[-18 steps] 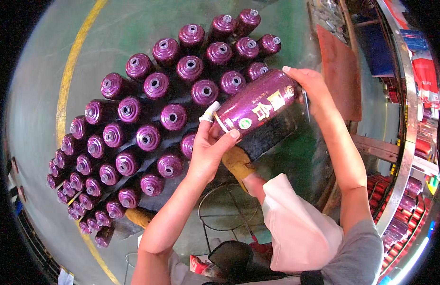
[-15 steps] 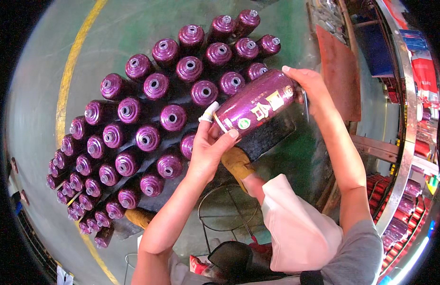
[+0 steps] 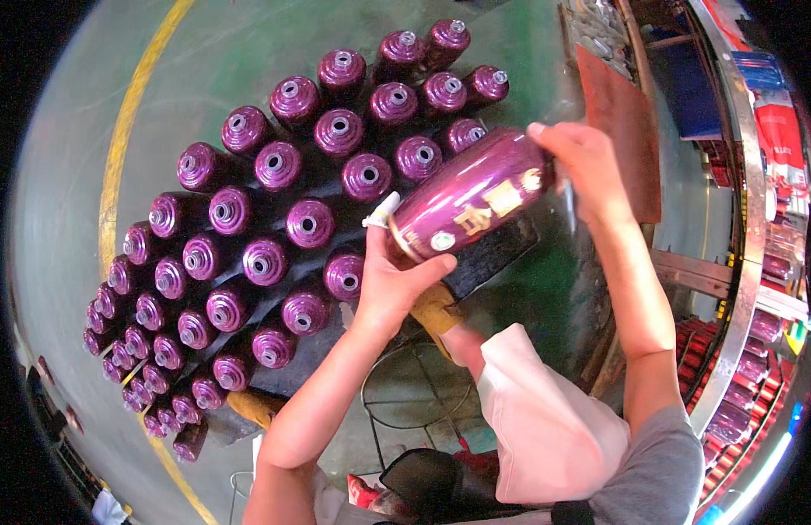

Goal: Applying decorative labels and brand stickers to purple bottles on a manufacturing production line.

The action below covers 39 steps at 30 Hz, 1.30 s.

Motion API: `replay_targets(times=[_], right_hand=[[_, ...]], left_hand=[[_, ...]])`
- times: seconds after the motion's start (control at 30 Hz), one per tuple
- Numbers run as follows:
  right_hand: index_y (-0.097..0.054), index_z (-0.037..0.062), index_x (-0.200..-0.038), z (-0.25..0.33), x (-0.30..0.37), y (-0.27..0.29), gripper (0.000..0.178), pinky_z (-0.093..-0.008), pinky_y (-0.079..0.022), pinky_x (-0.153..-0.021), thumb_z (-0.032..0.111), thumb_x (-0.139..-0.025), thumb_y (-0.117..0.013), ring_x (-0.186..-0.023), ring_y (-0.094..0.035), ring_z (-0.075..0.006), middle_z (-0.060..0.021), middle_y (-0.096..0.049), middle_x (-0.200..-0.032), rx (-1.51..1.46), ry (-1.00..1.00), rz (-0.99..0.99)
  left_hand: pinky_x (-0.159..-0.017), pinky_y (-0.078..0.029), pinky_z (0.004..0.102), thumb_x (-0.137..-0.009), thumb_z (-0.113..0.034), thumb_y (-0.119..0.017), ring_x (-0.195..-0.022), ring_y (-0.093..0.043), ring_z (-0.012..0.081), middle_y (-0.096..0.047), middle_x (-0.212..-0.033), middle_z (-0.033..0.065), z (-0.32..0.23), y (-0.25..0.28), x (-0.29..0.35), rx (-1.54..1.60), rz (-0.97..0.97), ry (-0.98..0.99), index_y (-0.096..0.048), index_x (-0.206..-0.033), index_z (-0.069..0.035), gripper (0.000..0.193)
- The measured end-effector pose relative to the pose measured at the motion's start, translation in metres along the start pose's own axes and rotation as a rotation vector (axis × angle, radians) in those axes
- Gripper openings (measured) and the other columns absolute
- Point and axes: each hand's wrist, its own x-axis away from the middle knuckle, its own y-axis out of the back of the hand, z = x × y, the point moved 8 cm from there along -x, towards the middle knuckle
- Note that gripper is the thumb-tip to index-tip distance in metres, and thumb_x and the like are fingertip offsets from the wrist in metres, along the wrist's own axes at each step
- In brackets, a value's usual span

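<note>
A glossy purple bottle (image 3: 471,194) with pale printing and a small green-and-white round mark lies tilted across both my hands. My left hand (image 3: 390,276) cradles its flat lower end, thumb in front and the other fingers partly hidden behind; one finger wears a white wrap (image 3: 382,210). At the other, higher end, my right hand (image 3: 589,162) grips around the neck, which the fingers hide. A thin dark rod-like thing (image 3: 569,206) shows beneath that hand, too blurred to name.
Many matching purple bottles (image 3: 309,224) stand in rows on dark boards ahead and left. A yellow line (image 3: 130,131) runs along the green floor (image 3: 69,227). Below me is a round wire frame (image 3: 379,411). Rightward stand a rusty panel (image 3: 622,140) and a metal-edged rack (image 3: 745,236).
The bottle has rolled about its length between my hands, so its printing sits lower. My left thumb has slid off its face, and my right hand has shifted slightly right.
</note>
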Motion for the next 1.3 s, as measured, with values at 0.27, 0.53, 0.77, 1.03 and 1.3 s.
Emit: replay_targets(times=[0.27, 0.53, 0.77, 1.03, 1.3], right_hand=[[-0.058, -0.0016, -0.062, 0.058, 0.011, 0.063, 0.028, -0.0347, -0.047, -0.079, 0.014, -0.080, -0.072, -0.060, -0.052, -0.0242, -0.0127, -0.053, -0.061, 0.594, 0.729, -0.612], [-0.063, 0.0002, -0.067, -0.051, -0.092, 0.082, 0.031, -0.0444, -0.049, -0.074, 0.028, -0.080, -0.070, -0.078, -0.060, -0.0380, -0.0209, -0.059, -0.075, 0.832, 0.551, -0.706], [-0.072, 0.0189, -0.086, -0.134, -0.148, -0.006, 0.021, -0.0435, -0.053, -0.060, 0.032, -0.087, -0.057, -0.064, -0.065, -0.0279, -0.0092, -0.066, -0.072, 1.456, 0.482, -0.275], [-0.066, -0.0015, -0.102, -0.264, -0.276, 0.056, 0.041, -0.0403, -0.048, -0.081, 0.038, -0.092, -0.059, -0.094, -0.062, -0.0336, -0.0175, -0.066, -0.107, 0.952, 0.292, 0.086], [-0.059, -0.0001, -0.123, -0.232, -0.176, 0.033, 0.038, -0.0362, -0.055, -0.078, 0.027, -0.097, -0.053, -0.098, -0.064, -0.0302, -0.0202, -0.064, -0.114, 1.360, 0.456, 0.039]], left_hand=[[-0.107, -0.037, 0.0398, -0.080, 0.002, -0.069, -0.135, -0.036, 0.0268, -0.031, -0.149, 0.0167, 0.005, 0.029, 0.009, -0.106, -0.046, 0.084, -0.018, -0.151, -0.012, 0.089], [-0.106, -0.038, 0.0379, -0.086, -0.001, -0.063, -0.134, -0.038, 0.0245, -0.035, -0.148, 0.0133, -0.009, 0.054, 0.019, -0.150, -0.020, 0.125, -0.023, -0.150, -0.012, 0.076], [-0.107, -0.038, 0.0396, -0.088, -0.004, -0.064, -0.130, -0.041, 0.0225, -0.041, -0.142, 0.0102, -0.018, 0.082, 0.063, -0.394, 0.083, 0.083, -0.026, -0.148, -0.008, 0.071], [-0.098, -0.043, 0.0322, -0.084, -0.011, -0.067, -0.118, -0.049, 0.0162, -0.052, -0.131, 0.0059, -0.104, 0.116, 0.155, -0.487, -0.074, 0.100, -0.034, -0.146, -0.008, 0.069], [-0.105, -0.039, 0.0339, -0.091, -0.007, -0.062, -0.130, -0.044, 0.0189, -0.046, -0.141, 0.0084, -0.200, 0.135, 0.329, -0.446, -0.453, -0.126, -0.036, -0.144, -0.009, 0.060]])
